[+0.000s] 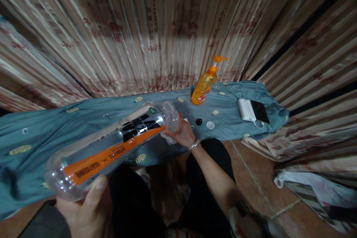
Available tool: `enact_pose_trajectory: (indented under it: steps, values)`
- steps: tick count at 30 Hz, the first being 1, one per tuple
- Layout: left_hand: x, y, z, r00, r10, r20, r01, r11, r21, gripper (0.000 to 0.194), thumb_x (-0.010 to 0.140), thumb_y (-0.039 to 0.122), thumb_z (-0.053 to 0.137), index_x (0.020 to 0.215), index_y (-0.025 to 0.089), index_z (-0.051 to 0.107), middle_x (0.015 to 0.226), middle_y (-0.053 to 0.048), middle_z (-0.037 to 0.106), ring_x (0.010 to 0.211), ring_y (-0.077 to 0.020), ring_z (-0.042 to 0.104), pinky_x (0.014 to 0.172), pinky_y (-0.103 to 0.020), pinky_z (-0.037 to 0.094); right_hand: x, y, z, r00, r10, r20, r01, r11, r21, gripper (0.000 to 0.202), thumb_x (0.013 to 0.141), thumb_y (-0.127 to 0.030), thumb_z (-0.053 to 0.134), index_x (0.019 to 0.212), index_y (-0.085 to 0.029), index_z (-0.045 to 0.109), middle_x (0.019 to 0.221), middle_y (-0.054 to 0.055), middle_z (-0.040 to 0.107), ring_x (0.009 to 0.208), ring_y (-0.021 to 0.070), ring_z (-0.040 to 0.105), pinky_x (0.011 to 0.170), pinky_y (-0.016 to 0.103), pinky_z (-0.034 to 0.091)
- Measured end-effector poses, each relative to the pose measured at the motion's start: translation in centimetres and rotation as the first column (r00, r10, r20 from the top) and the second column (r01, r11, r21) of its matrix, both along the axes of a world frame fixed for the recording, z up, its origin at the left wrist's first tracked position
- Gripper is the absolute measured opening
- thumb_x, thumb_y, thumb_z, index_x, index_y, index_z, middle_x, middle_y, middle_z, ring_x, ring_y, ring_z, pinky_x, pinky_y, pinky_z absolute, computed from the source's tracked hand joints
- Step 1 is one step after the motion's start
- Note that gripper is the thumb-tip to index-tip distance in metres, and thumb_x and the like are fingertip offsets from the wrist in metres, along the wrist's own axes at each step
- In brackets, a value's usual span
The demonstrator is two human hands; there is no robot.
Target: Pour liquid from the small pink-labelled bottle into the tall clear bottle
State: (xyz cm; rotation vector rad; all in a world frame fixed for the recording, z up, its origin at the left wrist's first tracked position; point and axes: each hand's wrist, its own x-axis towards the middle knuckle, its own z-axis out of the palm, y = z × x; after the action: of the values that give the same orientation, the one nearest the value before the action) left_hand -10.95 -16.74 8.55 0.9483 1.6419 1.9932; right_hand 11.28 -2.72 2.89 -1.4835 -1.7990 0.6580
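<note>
A large clear plastic bottle [111, 145] with an orange and black label lies slanted across the view, held above the cloth-covered surface. My left hand [86, 204] is closed around its lower end, thumb on the side. At the neck end my right hand [181, 130] is closed, with fingers partly hidden behind the clear plastic. Whether that clear rounded end is part of the bottle or a separate piece, I cannot tell. Crumpled white tissue [169, 139] shows below my right hand. Just right of that hand lie a small black cap [199, 121] and a white round disc [210, 125].
An orange pump bottle [205, 85] stands upright near the curtain [156, 44]. At the right of the blue-green cloth [178, 152] are a white power bank [245, 109] with a cable and a dark phone [260, 111]. A white plastic bag [315, 186] is at lower right.
</note>
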Motion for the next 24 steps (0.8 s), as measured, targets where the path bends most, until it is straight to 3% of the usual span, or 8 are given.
enact_pose_trajectory:
  steps: [3, 8, 15, 24]
  values:
    - [0.7, 0.7, 1.3, 0.996, -0.040, 0.083, 0.032, 0.995, 0.094, 0.048, 0.059, 0.038, 0.091, 0.103, 0.025, 0.076, 0.112, -0.004, 0.078, 0.118, -0.0366, 0.072, 0.117, -0.061, 0.049, 0.1, 0.0, 0.1, 1.000, -0.007, 0.006, 0.007, 0.999, -0.038, 0.085, 0.074, -0.040, 0.090, 0.147, -0.016, 0.052, 0.127, 0.015, 0.078, 0.117, 0.0331, 0.076, 0.100, 0.042, 0.060]
    - [1.6, 1.4, 2.7, 0.991, -0.053, 0.127, 0.038, 0.993, 0.113, 0.046, 0.054, 0.034, 0.093, 0.094, 0.022, 0.076, 0.114, -0.008, 0.077, 0.118, -0.0388, 0.071, 0.111, -0.064, 0.053, 0.1, 0.0, 0.0, 0.999, -0.033, 0.030, 0.035, 0.997, -0.065, 0.079, 0.076, -0.035, 0.086, 0.146, -0.016, 0.053, 0.122, 0.012, 0.080, 0.111, 0.0321, 0.078, 0.094, 0.039, 0.062]
    - [1.5, 1.1, 2.7, 0.989, -0.068, 0.131, 0.052, 0.991, 0.122, 0.042, 0.055, 0.034, 0.094, 0.092, 0.023, 0.078, 0.114, -0.008, 0.078, 0.118, -0.0392, 0.071, 0.114, -0.065, 0.050, 0.4, -0.2, 0.4, 0.998, -0.032, 0.052, 0.034, 0.999, -0.031, 0.070, 0.078, -0.033, 0.082, 0.142, -0.023, 0.057, 0.120, 0.009, 0.082, 0.106, 0.0304, 0.080, 0.088, 0.038, 0.063]
    - [1.3, 0.6, 2.3, 0.988, -0.024, 0.151, 0.014, 0.998, 0.066, 0.054, 0.054, 0.036, 0.095, 0.104, 0.025, 0.078, 0.101, -0.005, 0.079, 0.101, -0.0344, 0.076, 0.117, -0.065, 0.046, 0.2, 0.0, 0.5, 1.000, -0.015, 0.015, 0.016, 0.999, -0.051, 0.071, 0.078, -0.033, 0.083, 0.141, -0.016, 0.056, 0.119, 0.013, 0.081, 0.108, 0.0305, 0.079, 0.093, 0.038, 0.062]
